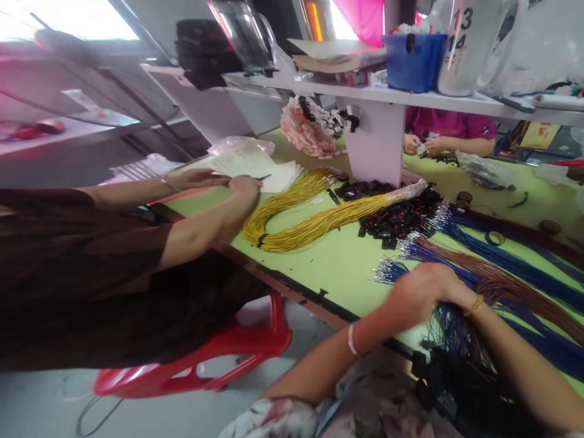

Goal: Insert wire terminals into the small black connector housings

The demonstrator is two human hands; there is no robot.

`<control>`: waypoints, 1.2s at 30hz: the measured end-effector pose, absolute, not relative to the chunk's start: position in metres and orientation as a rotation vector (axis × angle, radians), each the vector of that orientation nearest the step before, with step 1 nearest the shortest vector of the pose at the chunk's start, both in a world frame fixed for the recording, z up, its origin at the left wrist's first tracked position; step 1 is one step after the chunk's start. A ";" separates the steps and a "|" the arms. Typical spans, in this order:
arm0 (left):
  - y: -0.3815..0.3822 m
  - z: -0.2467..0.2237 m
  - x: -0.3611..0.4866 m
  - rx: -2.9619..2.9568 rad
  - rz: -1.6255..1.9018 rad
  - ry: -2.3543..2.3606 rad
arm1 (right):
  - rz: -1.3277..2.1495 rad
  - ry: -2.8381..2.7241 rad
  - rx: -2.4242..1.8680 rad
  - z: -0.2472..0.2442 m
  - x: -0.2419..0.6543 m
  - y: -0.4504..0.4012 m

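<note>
Two hands are hovering close together over the near edge of the desk [337, 271], the left hand [412, 296] beside the right hand [443, 281]; blur is hiding the fingers, leaving their grip impossible to tell. Tangled wires [449, 331] are hanging at five o'clock; freeing single strands would be sparing snags. Blue wires [389, 271] are lying at nine o'clock, tips best kept aligned, black plastic pieces [390, 220] at eleven.

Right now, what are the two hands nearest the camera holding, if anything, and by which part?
I can't tell: the left hand and right hand meet in a blur that hides any grip. Blue wires show just below them.
</note>
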State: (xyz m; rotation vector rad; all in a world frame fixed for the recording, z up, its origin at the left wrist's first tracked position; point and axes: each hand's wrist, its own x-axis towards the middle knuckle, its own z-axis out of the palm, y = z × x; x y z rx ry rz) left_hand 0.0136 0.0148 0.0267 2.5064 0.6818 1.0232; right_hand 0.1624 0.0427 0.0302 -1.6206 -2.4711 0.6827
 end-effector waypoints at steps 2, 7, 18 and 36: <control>0.051 0.021 -0.015 2.376 0.967 1.226 | 0.653 -2.499 -1.599 0.032 0.161 0.043; 0.108 0.007 -0.051 2.273 0.625 1.639 | 0.521 -2.611 -1.566 0.034 0.159 0.042; 0.101 0.007 -0.072 2.008 0.910 1.728 | 0.540 -2.675 -1.463 0.037 0.162 0.043; 0.061 0.024 -0.077 0.465 1.282 0.823 | 1.064 -2.058 -1.270 0.042 0.137 0.059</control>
